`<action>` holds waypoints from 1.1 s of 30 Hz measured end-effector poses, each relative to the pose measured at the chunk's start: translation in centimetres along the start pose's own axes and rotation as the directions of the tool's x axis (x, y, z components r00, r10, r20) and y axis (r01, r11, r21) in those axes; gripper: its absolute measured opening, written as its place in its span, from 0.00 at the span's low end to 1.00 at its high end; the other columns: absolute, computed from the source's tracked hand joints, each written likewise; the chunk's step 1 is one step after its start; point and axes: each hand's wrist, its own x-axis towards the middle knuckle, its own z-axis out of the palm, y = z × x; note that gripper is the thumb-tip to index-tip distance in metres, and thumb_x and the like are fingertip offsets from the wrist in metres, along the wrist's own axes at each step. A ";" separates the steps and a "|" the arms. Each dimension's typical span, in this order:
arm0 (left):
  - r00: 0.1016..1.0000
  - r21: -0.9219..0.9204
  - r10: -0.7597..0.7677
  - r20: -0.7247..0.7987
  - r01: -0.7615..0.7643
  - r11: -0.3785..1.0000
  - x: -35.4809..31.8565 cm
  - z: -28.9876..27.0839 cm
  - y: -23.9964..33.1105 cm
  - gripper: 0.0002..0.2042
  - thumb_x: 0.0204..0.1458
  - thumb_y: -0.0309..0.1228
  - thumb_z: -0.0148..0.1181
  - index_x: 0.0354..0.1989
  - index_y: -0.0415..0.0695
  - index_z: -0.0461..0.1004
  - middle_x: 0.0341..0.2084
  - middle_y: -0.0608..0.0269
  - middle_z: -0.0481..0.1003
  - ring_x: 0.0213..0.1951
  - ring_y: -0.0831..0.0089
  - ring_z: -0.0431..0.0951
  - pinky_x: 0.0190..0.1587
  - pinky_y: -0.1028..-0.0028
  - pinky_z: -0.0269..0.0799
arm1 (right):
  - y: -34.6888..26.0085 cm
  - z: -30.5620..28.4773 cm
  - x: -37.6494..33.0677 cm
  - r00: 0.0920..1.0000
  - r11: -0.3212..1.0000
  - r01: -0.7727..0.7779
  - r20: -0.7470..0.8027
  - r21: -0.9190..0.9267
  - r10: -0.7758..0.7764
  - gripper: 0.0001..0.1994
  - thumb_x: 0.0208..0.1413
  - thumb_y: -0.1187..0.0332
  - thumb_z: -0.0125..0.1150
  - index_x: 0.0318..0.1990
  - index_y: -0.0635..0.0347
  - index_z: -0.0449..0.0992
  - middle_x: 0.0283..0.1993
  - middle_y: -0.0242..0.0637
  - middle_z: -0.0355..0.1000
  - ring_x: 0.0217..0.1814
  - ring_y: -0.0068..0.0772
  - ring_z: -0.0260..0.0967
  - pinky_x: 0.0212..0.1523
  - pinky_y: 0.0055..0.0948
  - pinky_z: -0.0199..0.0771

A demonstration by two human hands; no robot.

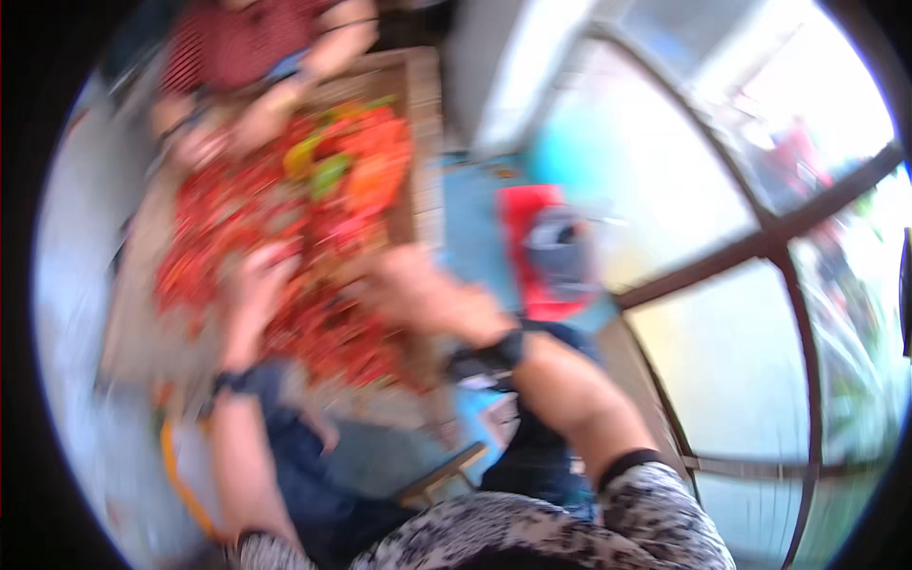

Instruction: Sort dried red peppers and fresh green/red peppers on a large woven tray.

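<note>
Red pieces (332, 342), which look like cut or small peppers, are spread over a wooden table (142, 332) in front of me. My left hand (256, 280) is over their left part, its fingers curled closed; a reddish bit shows at the fingertips, too blurred to name. To its right, my right hand (408, 280) reaches low over the pieces near the table's right side. Motion smears its fingers, so whether it holds anything cannot be told. Farther back lie larger orange-red peppers (375, 176) and a green pepper (330, 177).
Across the table a person in a dark red checked top has both hands (214, 142) over the pieces. A raised wooden rim (426, 152) edges the right side. Beyond it are a red object (527, 204) with a grey item on it, and a dark-framed window (703, 247).
</note>
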 end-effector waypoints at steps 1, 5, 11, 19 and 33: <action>0.999 0.093 0.023 -0.040 -0.019 0.996 -0.5 -1.5 0.2 0.11 0.52 0.31 0.56 0.41 0.38 0.75 0.33 0.62 0.77 0.37 0.75 0.75 0.42 0.74 0.70 | -0.8 0.0 0.0 0.993 0.987 0.100 -0.077 0.128 -0.091 0.08 0.47 0.68 0.58 0.36 0.57 0.75 0.28 0.49 0.71 0.31 0.52 0.70 0.31 0.40 0.72; 0.998 -0.058 -0.055 -0.006 0.055 0.997 -2.2 -7.3 -1.7 0.17 0.56 0.27 0.49 0.53 0.35 0.63 0.47 0.59 0.69 0.48 0.73 0.68 0.51 0.75 0.62 | -2.6 1.6 1.4 0.952 0.940 0.225 -0.265 0.255 -0.156 0.07 0.41 0.73 0.60 0.27 0.63 0.69 0.26 0.47 0.69 0.33 0.51 0.68 0.33 0.42 0.68; 0.989 -0.191 0.122 -0.079 -0.136 0.972 -3.0 -1.0 6.5 0.11 0.57 0.26 0.47 0.48 0.37 0.64 0.41 0.61 0.69 0.43 0.75 0.68 0.47 0.76 0.63 | -2.4 -1.8 0.3 0.969 0.955 0.133 -0.237 0.264 -0.070 0.23 0.39 0.70 0.66 0.46 0.64 0.66 0.42 0.50 0.66 0.46 0.54 0.64 0.45 0.43 0.66; 0.979 -0.261 0.124 -0.163 -0.164 0.951 -3.6 1.1 7.3 0.14 0.59 0.29 0.47 0.51 0.37 0.62 0.37 0.62 0.68 0.38 0.77 0.67 0.43 0.77 0.63 | -2.5 -0.3 0.9 0.952 0.959 0.190 -0.279 0.212 -0.127 0.10 0.45 0.70 0.61 0.29 0.69 0.71 0.24 0.54 0.69 0.31 0.58 0.69 0.31 0.44 0.69; 0.975 -0.431 -0.133 -0.176 0.045 0.901 -3.7 -0.2 4.9 0.15 0.59 0.35 0.50 0.52 0.43 0.66 0.28 0.75 0.67 0.27 0.87 0.61 0.30 0.85 0.57 | -2.7 0.4 1.3 0.974 0.982 0.128 -0.204 0.142 -0.098 0.09 0.47 0.68 0.58 0.26 0.68 0.71 0.24 0.53 0.70 0.32 0.56 0.70 0.34 0.44 0.69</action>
